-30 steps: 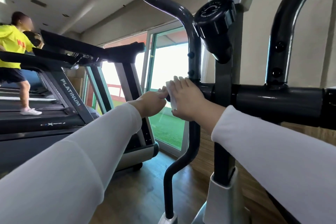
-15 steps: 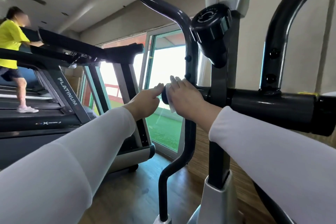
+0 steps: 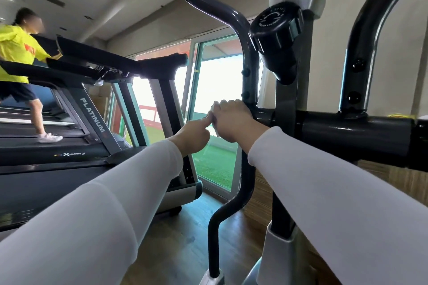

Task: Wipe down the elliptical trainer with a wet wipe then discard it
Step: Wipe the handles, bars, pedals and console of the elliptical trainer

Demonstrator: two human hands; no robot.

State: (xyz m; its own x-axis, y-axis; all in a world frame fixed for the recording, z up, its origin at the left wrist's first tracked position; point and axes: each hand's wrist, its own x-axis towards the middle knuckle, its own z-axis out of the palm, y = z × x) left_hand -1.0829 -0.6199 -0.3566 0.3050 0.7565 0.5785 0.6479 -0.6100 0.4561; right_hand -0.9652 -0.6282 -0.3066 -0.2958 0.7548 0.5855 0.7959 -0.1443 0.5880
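The right hand [image 3: 234, 122] is curled over the left end of the trainer's [image 3: 347, 132] black crossbar, fingers closed on a white wipe [image 3: 212, 120] pressed against the bar end. The left hand [image 3: 194, 134] pinches the wipe's near edge between thumb and fingertip. At left, a treadmill [image 3: 92, 118] reads "PLATINUM"; a person [image 3: 16, 60] in yellow walks beyond it.

A wooden plank floor [image 3: 185, 245] carries everything here. The elliptical trainer [image 3: 284, 192] stands on it at the right, its pale base housing [image 3: 278, 259] and the foot of a curved black arm [image 3: 214, 271] coming down near the bottom edge. At the left a black treadmill [image 3: 76, 162] marked PLATINUM rests on the same floor, just beside a glass door [image 3: 215, 122].
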